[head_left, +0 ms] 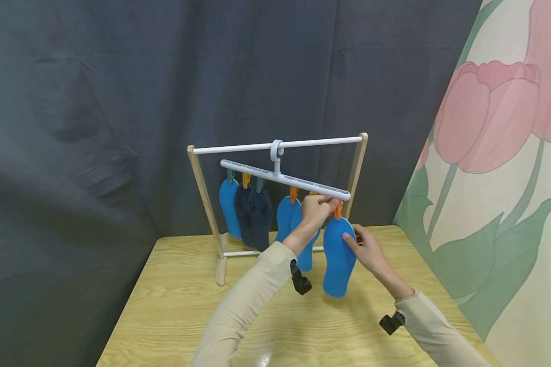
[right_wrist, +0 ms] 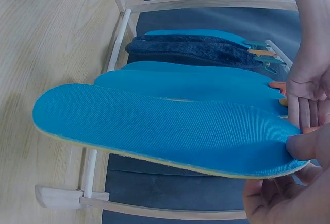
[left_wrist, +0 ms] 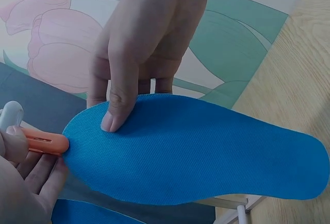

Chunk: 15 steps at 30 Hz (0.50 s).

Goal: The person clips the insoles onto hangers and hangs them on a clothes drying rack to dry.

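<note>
A blue insole (head_left: 337, 262) hangs at the right end of a white hanger (head_left: 282, 177). My left hand (head_left: 314, 214) pinches an orange clothespin (head_left: 337, 210) there, just below the hanger bar. In the left wrist view that clothespin (left_wrist: 51, 142) meets the rounded top end of the insole (left_wrist: 206, 152). With thumb in front and fingers behind, my right hand (head_left: 369, 250) holds the insole by its upper right edge. Behind it, partly hidden by my left arm, more blue insoles (right_wrist: 196, 82) hang side by side.
The hanger hooks over a rack's white top rail (head_left: 239, 148) and tilts down to the right. Dark insoles (head_left: 259, 216) and another blue insole (head_left: 229, 206) hang on its left half from green and yellow clothespins. The rack's wooden posts stand on the wooden table (head_left: 174, 295); a dark curtain (head_left: 119, 127) hangs behind.
</note>
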Each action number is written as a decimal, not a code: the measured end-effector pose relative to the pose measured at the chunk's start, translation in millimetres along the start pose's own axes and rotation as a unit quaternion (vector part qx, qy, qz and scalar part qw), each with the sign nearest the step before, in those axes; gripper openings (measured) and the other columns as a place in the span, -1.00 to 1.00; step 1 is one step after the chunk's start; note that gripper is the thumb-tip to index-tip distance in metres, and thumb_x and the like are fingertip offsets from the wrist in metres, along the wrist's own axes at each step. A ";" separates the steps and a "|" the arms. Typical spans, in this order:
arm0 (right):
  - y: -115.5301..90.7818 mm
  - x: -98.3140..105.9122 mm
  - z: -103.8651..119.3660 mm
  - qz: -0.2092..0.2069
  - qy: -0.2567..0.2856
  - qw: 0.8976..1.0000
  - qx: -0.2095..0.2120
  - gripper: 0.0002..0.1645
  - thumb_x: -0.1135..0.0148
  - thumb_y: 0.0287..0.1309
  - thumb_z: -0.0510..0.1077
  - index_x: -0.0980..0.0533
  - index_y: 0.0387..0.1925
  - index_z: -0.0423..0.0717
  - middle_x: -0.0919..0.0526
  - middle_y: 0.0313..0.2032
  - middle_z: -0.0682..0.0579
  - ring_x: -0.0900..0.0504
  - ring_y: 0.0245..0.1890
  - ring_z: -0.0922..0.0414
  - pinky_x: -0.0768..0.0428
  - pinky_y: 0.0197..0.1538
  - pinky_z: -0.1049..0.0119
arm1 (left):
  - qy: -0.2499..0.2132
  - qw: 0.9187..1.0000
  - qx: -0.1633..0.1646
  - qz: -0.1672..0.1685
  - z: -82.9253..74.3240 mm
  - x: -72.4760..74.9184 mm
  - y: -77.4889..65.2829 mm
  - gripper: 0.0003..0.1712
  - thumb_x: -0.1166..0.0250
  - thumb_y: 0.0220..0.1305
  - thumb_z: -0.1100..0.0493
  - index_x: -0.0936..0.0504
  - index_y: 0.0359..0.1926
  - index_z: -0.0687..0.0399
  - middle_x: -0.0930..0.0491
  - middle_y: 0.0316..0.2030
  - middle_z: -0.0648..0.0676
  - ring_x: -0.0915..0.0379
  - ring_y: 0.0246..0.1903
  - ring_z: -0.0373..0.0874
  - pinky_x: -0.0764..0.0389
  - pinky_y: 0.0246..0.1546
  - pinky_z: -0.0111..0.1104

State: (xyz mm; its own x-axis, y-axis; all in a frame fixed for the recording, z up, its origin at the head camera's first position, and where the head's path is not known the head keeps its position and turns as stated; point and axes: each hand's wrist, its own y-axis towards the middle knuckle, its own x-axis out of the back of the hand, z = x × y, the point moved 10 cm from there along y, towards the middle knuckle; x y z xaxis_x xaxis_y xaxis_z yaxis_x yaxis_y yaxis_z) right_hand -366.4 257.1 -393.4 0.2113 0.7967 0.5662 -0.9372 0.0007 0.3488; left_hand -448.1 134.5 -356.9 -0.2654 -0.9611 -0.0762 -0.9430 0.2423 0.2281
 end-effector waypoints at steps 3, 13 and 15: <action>0.1 0.0 1.6 0.001 0.004 1.000 0.000 -0.67 -0.09 0.44 -0.25 -0.47 0.05 -0.46 -0.61 -0.17 -0.31 -0.62 -0.20 -0.18 -0.65 -0.14 -0.03 | 0.004 1.000 0.002 -0.004 0.1 1.0 -1.1 -0.85 -0.28 0.34 0.31 -0.78 -0.21 0.27 -0.70 -0.36 0.01 -0.62 -0.30 -0.19 -0.72 -0.25 -0.34; 4.0 2.1 1.6 -0.011 0.006 1.000 0.000 -0.71 -0.12 0.41 -0.28 -0.49 0.01 -0.47 -0.63 -0.20 -0.31 -0.63 -0.23 -0.16 -0.65 -0.13 -0.01 | 0.002 1.000 0.005 -0.012 -1.0 0.2 -3.2 -0.85 -0.29 0.34 0.31 -0.78 -0.19 0.25 -0.71 -0.34 0.01 -0.62 -0.28 -0.17 -0.71 -0.18 -0.33; 5.3 3.2 2.8 -0.017 0.007 1.000 0.001 -0.72 -0.14 0.40 -0.28 -0.50 -0.01 -0.47 -0.64 -0.22 -0.30 -0.64 -0.24 -0.14 -0.65 -0.15 0.06 | 0.010 1.000 0.005 -0.017 -1.3 0.5 -3.2 -0.85 -0.29 0.33 0.30 -0.79 -0.19 0.24 -0.72 -0.33 0.01 -0.62 -0.26 -0.18 -0.70 -0.16 -0.33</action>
State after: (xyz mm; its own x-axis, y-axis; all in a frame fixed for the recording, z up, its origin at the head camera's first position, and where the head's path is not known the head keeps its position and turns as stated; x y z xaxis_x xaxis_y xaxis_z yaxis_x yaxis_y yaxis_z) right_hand -369.8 258.0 -387.6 0.2389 0.8048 0.5433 -0.9288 0.0261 0.3697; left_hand -444.9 133.1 -356.4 -0.2286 -0.9713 -0.0649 -0.9534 0.2099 0.2167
